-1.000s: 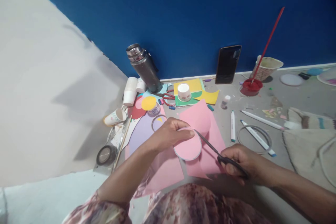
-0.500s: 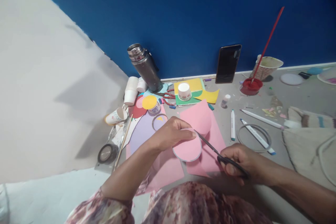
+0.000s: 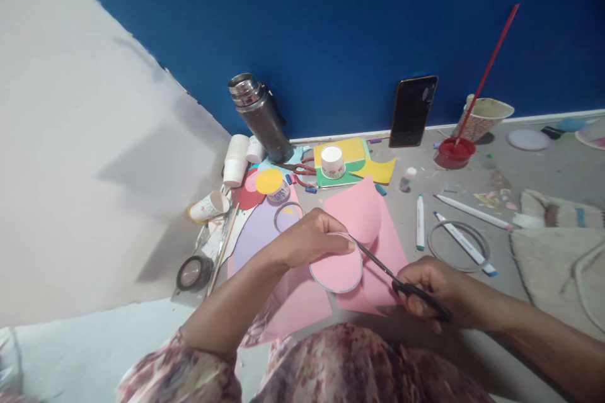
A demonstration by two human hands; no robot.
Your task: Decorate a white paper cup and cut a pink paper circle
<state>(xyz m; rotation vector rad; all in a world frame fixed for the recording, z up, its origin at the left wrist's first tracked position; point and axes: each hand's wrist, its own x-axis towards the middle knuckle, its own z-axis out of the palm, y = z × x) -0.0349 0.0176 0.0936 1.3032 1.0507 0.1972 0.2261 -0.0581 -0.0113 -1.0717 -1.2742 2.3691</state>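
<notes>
My left hand [image 3: 307, 240] grips a pink paper circle [image 3: 336, 271] by its upper edge, just above a pink paper sheet [image 3: 373, 233] that lies on the grey floor. My right hand [image 3: 432, 293] holds black-handled scissors [image 3: 401, 283], and the blade tips touch the circle's upper right edge. A second pink sheet [image 3: 297, 305] lies under my left forearm.
A steel flask [image 3: 259, 116], paper cups [image 3: 235, 160], red scissors [image 3: 297, 170] and coloured paper pieces [image 3: 352, 164] sit by the blue wall. A phone [image 3: 412, 111] leans on the wall. Red paint dish [image 3: 454, 152], markers [image 3: 466, 242], a tape roll [image 3: 193, 272] and a woven bag [image 3: 558, 258] lie around.
The camera view shifted slightly. Both hands keep their hold on the circle and the scissors, almost in the same place.
</notes>
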